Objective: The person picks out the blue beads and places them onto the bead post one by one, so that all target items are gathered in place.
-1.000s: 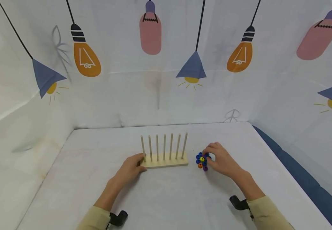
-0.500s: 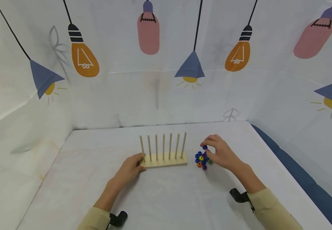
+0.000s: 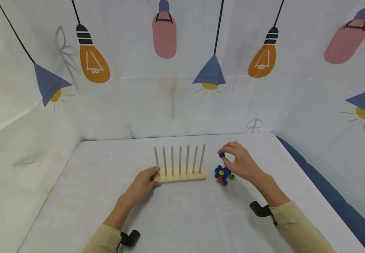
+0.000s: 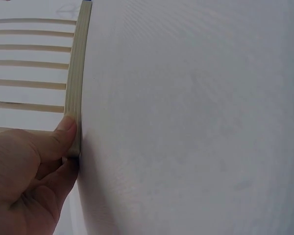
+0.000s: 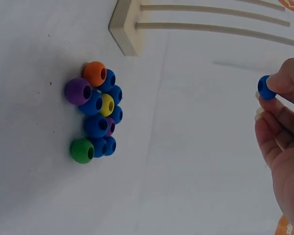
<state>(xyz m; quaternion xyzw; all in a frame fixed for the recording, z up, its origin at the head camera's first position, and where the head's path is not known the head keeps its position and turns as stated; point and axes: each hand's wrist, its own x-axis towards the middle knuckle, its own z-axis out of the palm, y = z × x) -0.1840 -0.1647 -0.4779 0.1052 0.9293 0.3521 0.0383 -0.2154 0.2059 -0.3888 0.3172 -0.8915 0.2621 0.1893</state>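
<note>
A pale wooden peg board (image 3: 182, 175) with a row of several thin upright pegs (image 3: 180, 160) stands on the table. My left hand (image 3: 142, 182) grips its left end; in the left wrist view the thumb (image 4: 65, 125) presses the base's edge, with fingers on the end below. Raised above the table, my right hand (image 3: 240, 161) pinches a blue bead (image 5: 266, 87) between thumb and fingertips. Below that hand lies a cluster of round beads: several blue ones (image 5: 96, 126), an orange bead (image 5: 95, 74), a yellow bead (image 5: 107, 105), a green bead (image 5: 82, 151) and purple beads (image 5: 78, 91).
A white cloth covers the table (image 3: 182, 218). Behind it hangs a white backdrop (image 3: 132, 105) printed with lamps and bulbs. Dark blue fabric (image 3: 321, 182) shows beyond the table's right edge. Black camera mounts (image 3: 130, 238) sit at both wrists.
My right hand has lifted a blue bead out of the cluster and moved up and slightly left with it. The left hand has kept its hold on the peg board.
</note>
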